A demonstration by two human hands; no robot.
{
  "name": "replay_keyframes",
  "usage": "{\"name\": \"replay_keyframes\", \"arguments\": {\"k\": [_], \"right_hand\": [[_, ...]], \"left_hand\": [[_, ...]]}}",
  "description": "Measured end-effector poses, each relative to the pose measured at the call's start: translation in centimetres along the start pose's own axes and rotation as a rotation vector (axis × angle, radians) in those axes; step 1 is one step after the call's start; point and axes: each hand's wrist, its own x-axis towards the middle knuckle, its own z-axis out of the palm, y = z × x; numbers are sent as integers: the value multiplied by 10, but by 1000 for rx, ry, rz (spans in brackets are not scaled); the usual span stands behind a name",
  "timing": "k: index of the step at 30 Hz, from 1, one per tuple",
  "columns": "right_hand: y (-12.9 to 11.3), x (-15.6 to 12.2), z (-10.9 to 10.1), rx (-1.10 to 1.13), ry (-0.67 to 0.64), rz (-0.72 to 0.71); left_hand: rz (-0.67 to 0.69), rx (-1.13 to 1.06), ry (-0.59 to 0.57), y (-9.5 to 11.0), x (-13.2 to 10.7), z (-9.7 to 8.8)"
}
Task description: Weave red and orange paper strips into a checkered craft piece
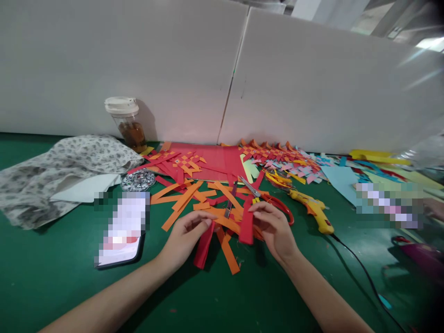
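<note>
Between the thumb and fingers of my left hand [187, 236] is a folded red paper strip [204, 247], its free end hanging down toward me. My right hand [275, 226] pinches another red paper strip [246, 226], held nearly upright. The two hands are apart, over a loose pile of orange paper strips [187, 201]. One orange strip [228, 252] points toward me between them. Scissors [282, 207] with red-orange handles lie just behind my right hand. A slim cutter knife [231, 201] rests among the strips.
A yellow glue gun [315, 210] with a black cord lies right. Woven paper pieces [277, 152] and a red sheet [211, 159] are at the back. Left are a phone [123, 231], a patterned cloth [69, 171] and a lidded cup [128, 125]. Someone's hand [435, 208] shows at far right.
</note>
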Motion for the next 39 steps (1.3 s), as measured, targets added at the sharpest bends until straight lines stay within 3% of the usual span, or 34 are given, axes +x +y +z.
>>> {"name": "replay_keyframes", "arguments": {"k": [2,5,12,19,26,39], "right_hand": [[0,-1,1,53,-22,24],[2,0,3,50,73,48],[5,8,-3,60,225,9],[0,5,-1,97,116,35],[2,5,2,153,116,93],[2,2,3,21,-13,195]], "left_hand": [[23,34,42,0,0,0],[52,55,89,-1,1,-2],[45,-95,51,1,2,0],[49,-113,95,1,4,0],[80,-139,127,2,3,1],[77,-184,113,-1,3,0]]}}
